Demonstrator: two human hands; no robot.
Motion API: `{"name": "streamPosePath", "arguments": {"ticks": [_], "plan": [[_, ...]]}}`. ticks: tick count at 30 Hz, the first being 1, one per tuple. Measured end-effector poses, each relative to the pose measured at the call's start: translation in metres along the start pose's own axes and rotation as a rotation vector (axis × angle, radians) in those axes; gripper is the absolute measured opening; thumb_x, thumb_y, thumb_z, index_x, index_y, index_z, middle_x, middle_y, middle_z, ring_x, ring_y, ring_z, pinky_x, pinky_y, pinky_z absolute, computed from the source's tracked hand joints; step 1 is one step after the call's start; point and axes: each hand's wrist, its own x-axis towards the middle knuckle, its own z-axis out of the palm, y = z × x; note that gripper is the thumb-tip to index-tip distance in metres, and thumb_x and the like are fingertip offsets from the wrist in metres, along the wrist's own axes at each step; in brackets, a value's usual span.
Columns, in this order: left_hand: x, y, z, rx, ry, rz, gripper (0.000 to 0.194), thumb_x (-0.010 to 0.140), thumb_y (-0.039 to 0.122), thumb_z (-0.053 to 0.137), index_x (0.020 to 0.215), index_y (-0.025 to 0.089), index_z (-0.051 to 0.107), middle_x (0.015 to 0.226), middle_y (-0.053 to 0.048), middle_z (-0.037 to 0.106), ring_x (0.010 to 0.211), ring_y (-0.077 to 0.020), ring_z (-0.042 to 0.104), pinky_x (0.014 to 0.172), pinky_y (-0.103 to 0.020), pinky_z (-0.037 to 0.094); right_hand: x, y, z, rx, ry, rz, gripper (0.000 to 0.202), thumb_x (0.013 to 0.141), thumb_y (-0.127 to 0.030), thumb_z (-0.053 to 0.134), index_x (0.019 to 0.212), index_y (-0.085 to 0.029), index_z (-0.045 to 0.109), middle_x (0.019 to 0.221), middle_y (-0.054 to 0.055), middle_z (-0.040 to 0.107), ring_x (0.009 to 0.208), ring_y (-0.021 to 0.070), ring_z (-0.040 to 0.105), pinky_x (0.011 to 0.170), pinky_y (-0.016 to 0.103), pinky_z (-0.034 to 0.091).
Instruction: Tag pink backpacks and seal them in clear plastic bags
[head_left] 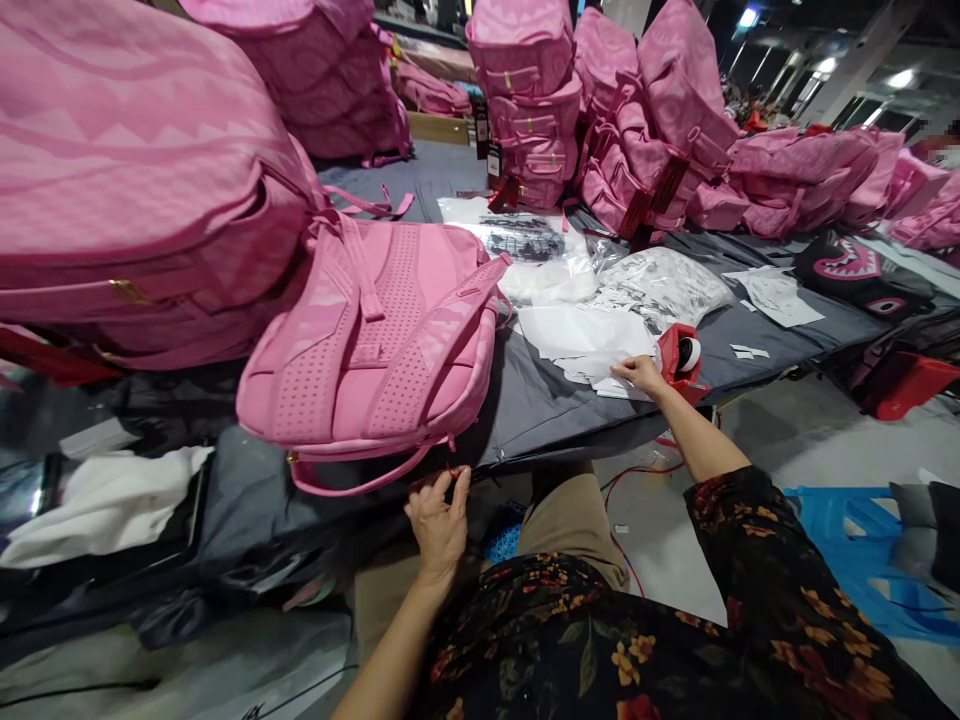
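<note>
A pink backpack (390,340) lies flat near the table's front edge, its dotted straps facing up. Just below its lower edge is my left hand (441,515), thumb and fingers closed on something small and dark red that I cannot make out clearly. My right hand (641,374) pinches the edge of the white papers (585,340), which lie in a loose pile right of the backpack. Beside that hand stands a red tape dispenser (681,362) with a roll in it.
Large pink backpacks (135,190) crowd the left side. Stacked pink bags (529,110) stand at the back. Clear plastic bags (664,285) lie behind the papers. A white cloth (105,500) is at lower left, a blue stool (862,560) at lower right.
</note>
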Motion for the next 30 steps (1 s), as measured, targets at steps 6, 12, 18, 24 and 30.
{"name": "streamPosePath", "arguments": {"ticks": [6, 12, 18, 24, 30], "plan": [[-0.011, 0.007, -0.012, -0.082, 0.171, 0.129, 0.039, 0.099, 0.05, 0.056, 0.118, 0.019, 0.07, 0.104, -0.01, 0.068, 0.101, -0.0252, 0.062, 0.093, -0.041, 0.045, -0.011, -0.025, -0.006, -0.205, 0.099, -0.047, 0.03, 0.093, -0.044, 0.058, 0.077, -0.019, 0.062, 0.08, 0.005, 0.061, 0.078, 0.0193, 0.053, 0.07, 0.029, 0.036], [-0.014, 0.044, -0.03, -0.318, 0.061, 0.581, 0.028, 0.096, 0.013, 0.061, 0.12, 0.025, 0.066, 0.105, -0.004, 0.071, 0.101, -0.018, 0.066, 0.094, -0.033, 0.049, -0.054, -0.074, 0.0, -0.603, 0.108, -0.485, 0.033, 0.107, -0.033, 0.041, 0.095, -0.019, 0.067, 0.089, 0.011, 0.068, 0.086, 0.0218, 0.057, 0.09, 0.034, 0.039], [0.005, 0.112, 0.001, -0.664, -0.418, 0.393, 0.064, 0.082, 0.045, 0.08, 0.138, 0.02, 0.061, 0.132, -0.014, 0.067, 0.126, -0.0295, 0.061, 0.108, -0.046, 0.048, -0.136, -0.154, 0.027, -0.349, -0.416, -0.711, 0.038, 0.106, -0.049, 0.044, 0.097, -0.024, 0.07, 0.077, 0.003, 0.067, 0.065, 0.0138, 0.053, 0.063, 0.026, 0.031], [-0.002, 0.124, -0.006, -1.155, -0.729, -0.385, 0.052, 0.062, 0.059, 0.091, 0.079, 0.012, 0.073, 0.072, -0.002, 0.066, 0.068, -0.0136, 0.057, 0.07, -0.026, 0.047, -0.142, -0.166, 0.014, 0.148, -0.632, -0.334, 0.054, 0.07, -0.06, 0.086, 0.098, -0.019, 0.066, 0.065, -0.003, 0.059, 0.058, 0.012, 0.049, 0.056, 0.023, 0.033], [-0.006, 0.117, -0.038, -1.342, -0.459, -0.724, 0.06, 0.046, 0.053, 0.099, 0.077, 0.013, 0.067, 0.07, 0.002, 0.063, 0.062, -0.0088, 0.053, 0.061, -0.021, 0.045, -0.164, -0.164, 0.039, 0.642, -0.686, -0.047, 0.054, 0.071, -0.066, 0.084, 0.091, -0.018, 0.07, 0.087, 0.005, 0.071, 0.077, 0.0189, 0.063, 0.073, 0.03, 0.052]]}}
